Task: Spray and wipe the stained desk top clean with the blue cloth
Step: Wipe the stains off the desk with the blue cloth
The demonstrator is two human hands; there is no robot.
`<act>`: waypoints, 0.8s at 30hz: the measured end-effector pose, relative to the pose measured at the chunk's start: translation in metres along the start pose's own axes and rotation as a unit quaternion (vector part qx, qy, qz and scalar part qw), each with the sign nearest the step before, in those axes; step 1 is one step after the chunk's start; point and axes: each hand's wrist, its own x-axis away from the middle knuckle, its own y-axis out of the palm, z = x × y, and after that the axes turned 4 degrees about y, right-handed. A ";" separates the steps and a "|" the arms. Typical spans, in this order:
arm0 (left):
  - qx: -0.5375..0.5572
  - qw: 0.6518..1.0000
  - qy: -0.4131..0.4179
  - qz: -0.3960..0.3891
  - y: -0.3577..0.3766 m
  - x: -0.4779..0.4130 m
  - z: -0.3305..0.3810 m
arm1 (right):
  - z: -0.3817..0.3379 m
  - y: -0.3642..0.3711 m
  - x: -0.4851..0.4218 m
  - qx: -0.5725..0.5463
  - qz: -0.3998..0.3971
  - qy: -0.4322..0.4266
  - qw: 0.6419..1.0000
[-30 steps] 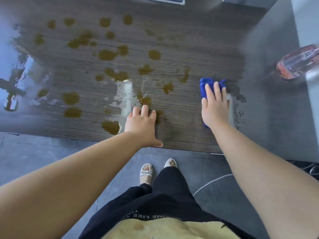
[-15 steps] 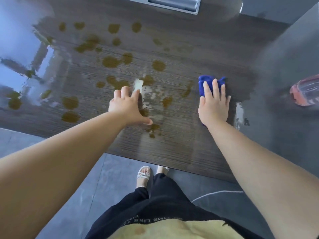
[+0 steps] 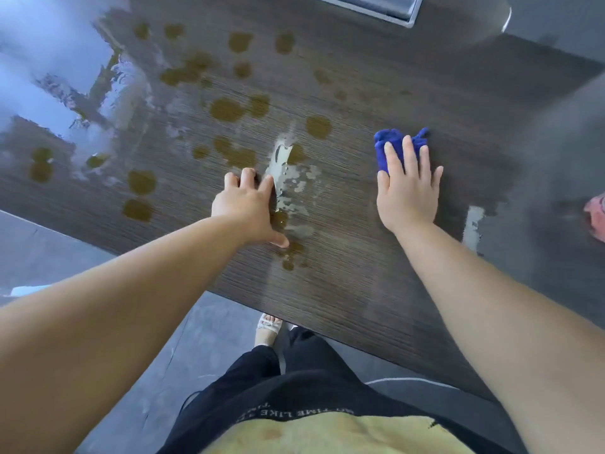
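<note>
The dark wood-grain desk top (image 3: 343, 283) carries several brown stains (image 3: 226, 109) across its left and middle, plus wet streaks (image 3: 288, 178). My right hand (image 3: 407, 191) presses flat on the bunched blue cloth (image 3: 391, 144), whose far edge sticks out past my fingertips, right of the stains. My left hand (image 3: 248, 204) rests palm down on the desk beside the wet patch, fingers spread, holding nothing. A pink spray bottle (image 3: 597, 214) is partly cut off at the right edge.
A metal-framed slot (image 3: 376, 4) sits at the desk's far edge. Glare from a window reflects off the wet left side (image 3: 65, 93). The desk's near edge runs diagonally above my legs and the grey floor (image 3: 203, 322).
Both hands have moved farther up the desk, away from its near edge. My right hand slid the blue cloth along; the view shifted and the spray bottle is nearly out of sight.
</note>
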 end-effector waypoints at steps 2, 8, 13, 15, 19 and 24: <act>-0.003 1.000 -0.007 0.003 0.001 0.000 0.001 | -0.029 0.008 0.010 -0.009 0.010 0.004 1.000; -0.014 1.000 -0.001 0.007 0.003 0.000 0.000 | 0.005 0.012 0.057 0.058 -0.051 -0.402 0.912; -0.010 1.000 -0.005 0.006 0.001 -0.001 0.000 | 0.034 -0.005 -0.002 0.031 -0.014 -0.149 0.988; -0.012 1.000 -0.007 0.002 0.000 -0.001 0.001 | 0.005 -0.003 -0.008 0.009 0.004 -0.004 1.000; -0.003 1.000 -0.006 0.005 0.000 -0.001 0.000 | -0.051 0.012 0.035 0.022 -0.003 -0.055 0.998; 0.004 0.999 0.019 0.026 0.005 0.001 -0.006 | -0.018 0.013 0.068 0.068 -0.054 -0.322 0.943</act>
